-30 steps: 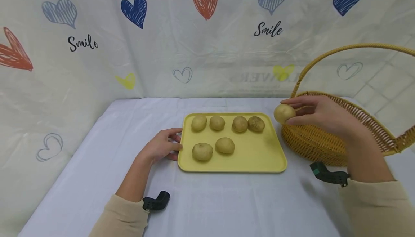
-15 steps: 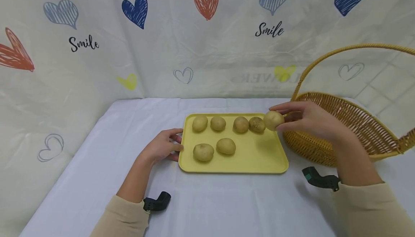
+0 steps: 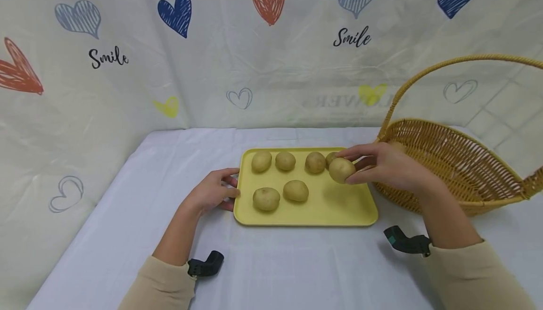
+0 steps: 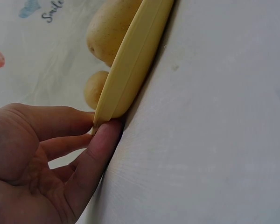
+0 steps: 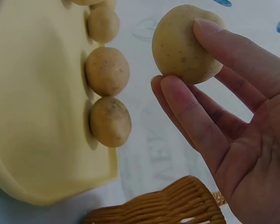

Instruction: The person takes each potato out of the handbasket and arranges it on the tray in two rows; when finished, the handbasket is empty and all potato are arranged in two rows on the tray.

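My right hand [image 3: 383, 166] pinches a round, pale potato [image 3: 341, 170] between thumb and fingertips, held above the right part of a yellow tray [image 3: 335, 211]. The right wrist view shows this potato [image 5: 184, 46] apart from the tray. My left hand [image 3: 214, 190] is at the tray's left edge; close up, its thumb and a fingertip grip the rim [image 4: 119, 95]. Several potatoes lie on the tray: a back row including a browner potato [image 3: 316, 163], and two in front, one being the left front potato [image 3: 266, 199]. The held potato partly hides the rightmost back one.
A wicker basket [image 3: 458, 159] with a tall arched handle [image 3: 441, 67] stands right of the tray, behind my right forearm. Something pale and rounded [image 3: 398, 146] shows inside it. White cloth covers the table [image 3: 288, 267]. A printed curtain [image 3: 212, 55] hangs behind.
My right hand has carried the potato leftward and slightly toward me, from beside the basket to over the tray. My left hand has stayed at the tray's edge.
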`<state>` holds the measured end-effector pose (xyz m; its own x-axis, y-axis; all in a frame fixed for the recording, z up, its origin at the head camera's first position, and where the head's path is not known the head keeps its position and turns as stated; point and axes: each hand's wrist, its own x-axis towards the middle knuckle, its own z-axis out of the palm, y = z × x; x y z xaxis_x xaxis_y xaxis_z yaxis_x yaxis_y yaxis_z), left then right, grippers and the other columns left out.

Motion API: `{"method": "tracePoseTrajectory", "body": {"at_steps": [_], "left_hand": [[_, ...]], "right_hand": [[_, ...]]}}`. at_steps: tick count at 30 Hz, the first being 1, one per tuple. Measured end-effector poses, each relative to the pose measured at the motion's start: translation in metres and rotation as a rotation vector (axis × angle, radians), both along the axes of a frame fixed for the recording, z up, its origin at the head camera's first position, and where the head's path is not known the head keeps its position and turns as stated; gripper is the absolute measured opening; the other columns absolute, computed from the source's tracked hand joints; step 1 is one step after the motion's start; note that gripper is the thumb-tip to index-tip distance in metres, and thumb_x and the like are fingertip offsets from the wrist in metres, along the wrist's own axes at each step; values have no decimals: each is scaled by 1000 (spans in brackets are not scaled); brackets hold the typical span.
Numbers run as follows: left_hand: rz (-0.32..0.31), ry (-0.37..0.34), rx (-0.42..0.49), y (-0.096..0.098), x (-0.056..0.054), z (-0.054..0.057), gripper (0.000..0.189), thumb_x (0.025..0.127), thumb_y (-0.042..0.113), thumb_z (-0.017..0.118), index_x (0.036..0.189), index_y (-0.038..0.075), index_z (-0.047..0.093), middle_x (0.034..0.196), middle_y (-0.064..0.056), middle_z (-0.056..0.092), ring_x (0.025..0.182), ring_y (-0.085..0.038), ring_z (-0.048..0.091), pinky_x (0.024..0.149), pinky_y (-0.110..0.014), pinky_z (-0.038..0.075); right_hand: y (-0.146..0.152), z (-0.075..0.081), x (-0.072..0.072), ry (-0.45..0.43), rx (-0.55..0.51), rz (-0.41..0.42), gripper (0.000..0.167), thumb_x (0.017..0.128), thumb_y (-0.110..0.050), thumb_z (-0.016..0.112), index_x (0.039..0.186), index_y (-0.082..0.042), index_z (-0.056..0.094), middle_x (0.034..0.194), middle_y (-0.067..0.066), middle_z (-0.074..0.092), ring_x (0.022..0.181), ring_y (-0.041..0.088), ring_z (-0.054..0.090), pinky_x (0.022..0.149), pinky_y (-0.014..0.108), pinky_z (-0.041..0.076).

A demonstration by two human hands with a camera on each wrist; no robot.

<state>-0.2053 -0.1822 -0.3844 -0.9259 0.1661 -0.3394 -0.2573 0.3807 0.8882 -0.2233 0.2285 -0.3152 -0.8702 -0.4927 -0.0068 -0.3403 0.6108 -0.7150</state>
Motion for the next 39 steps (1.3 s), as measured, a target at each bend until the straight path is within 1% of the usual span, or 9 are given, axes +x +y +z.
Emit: {"method": "tracePoseTrajectory", "body": {"at_steps": [5,9,13,17,20,25,27,31,39], "left_hand": [[2,-5,4,-1,1,-1,70,94,-4,65,158,8,40,125,-17,51,84,-23,67,70,-38,66],[5,-5,3,-1,1,0,70,93,-4,64,158,7,40,125,-17,51,84,-23,66,70,-38,66],[0,-4,3,-1,2,0,70,93,-4,64,158,7,40,124,-17,51,84,-23,66,70,-37,66],[-2,-8,-3,-1,2,0,70,94,-4,64,158,7,40,125,-17,51,83,-22,66,70,-37,66],[-3,-7,-8,-2,2,1,70,94,-4,64,158,7,39,125,-18,51,83,-22,66,70,-37,65],[-6,0,-8,-3,1,2,70,94,-4,64,158,7,39,125,-18,51,81,-22,66,70,-37,65],[-6,0,-5,-2,1,2,70,94,-4,64,158,7,40,125,-18,51,82,-22,66,70,-37,65],[-6,-2,-1,-1,0,0,70,94,-3,64,158,8,40,126,-17,51,85,-22,66,70,-36,65],[1,-3,-3,0,1,2,70,93,-4,64,158,8,40,126,-18,51,84,-22,66,70,-36,65]], "right_hand": [[-8,-6,-2,-42,-45,59,51,85,-27,86,133,-19,70,139,6,65,110,21,70,85,28,59],[-11,-11,-2,-62,-49,75,52,84,-27,87,133,-21,70,142,6,63,111,22,68,87,28,59],[-13,-16,-1,-76,-36,97,51,84,-28,87,132,-22,70,138,4,65,111,22,68,89,30,58],[-16,-21,-2,-84,-33,135,50,85,-27,86,132,-19,70,132,5,67,110,22,68,90,32,57],[-19,-24,-2,-89,-36,147,50,85,-27,86,132,-18,71,128,5,69,108,22,68,89,32,58],[-24,-30,-4,-107,-12,159,51,84,-27,86,132,-17,70,126,4,69,107,21,69,88,30,59],[-25,-33,-4,-123,-8,171,52,84,-25,86,133,-14,70,126,6,69,107,21,69,87,30,59],[-25,-37,-5,-155,9,173,53,83,-22,86,133,-11,69,125,7,68,107,24,69,86,30,60],[-29,-37,-3,-185,61,162,51,83,-25,86,131,-16,70,123,7,66,107,23,68,85,35,59]]}}
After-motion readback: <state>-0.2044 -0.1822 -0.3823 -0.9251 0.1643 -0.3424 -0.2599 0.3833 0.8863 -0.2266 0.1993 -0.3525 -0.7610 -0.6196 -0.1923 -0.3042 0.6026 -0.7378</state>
